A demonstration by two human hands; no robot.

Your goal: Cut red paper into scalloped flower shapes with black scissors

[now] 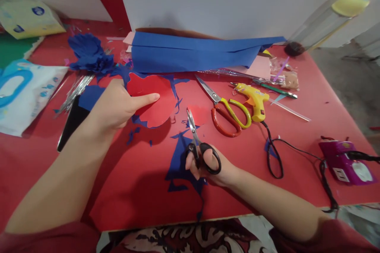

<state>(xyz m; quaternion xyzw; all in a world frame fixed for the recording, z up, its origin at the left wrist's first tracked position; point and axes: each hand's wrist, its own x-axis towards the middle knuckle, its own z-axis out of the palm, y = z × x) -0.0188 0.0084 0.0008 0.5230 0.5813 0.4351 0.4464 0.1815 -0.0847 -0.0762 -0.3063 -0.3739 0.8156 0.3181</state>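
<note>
My left hand (118,104) pinches a red paper cutout (160,110) with a wavy outline, thumb lying across its top face. Bits of blue show along the cutout's edge; whether they belong to a sheet beneath it I cannot tell. In my right hand (213,166) are small black-handled scissors (194,138), fingers through the loops, blades slightly parted and pointing away from me. The blades are apart from the red cutout. Below them lies a blue paper scrap (178,158), and several smaller blue snippets are scattered around.
Larger scissors (227,110) with red and yellow handles lie beside a yellow glue gun (252,98), its cord trailing right to a purple power box (346,162). Folded blue paper (190,55) lies along the wall. Left are blue paper flowers (89,53) and a wipes pack (29,90).
</note>
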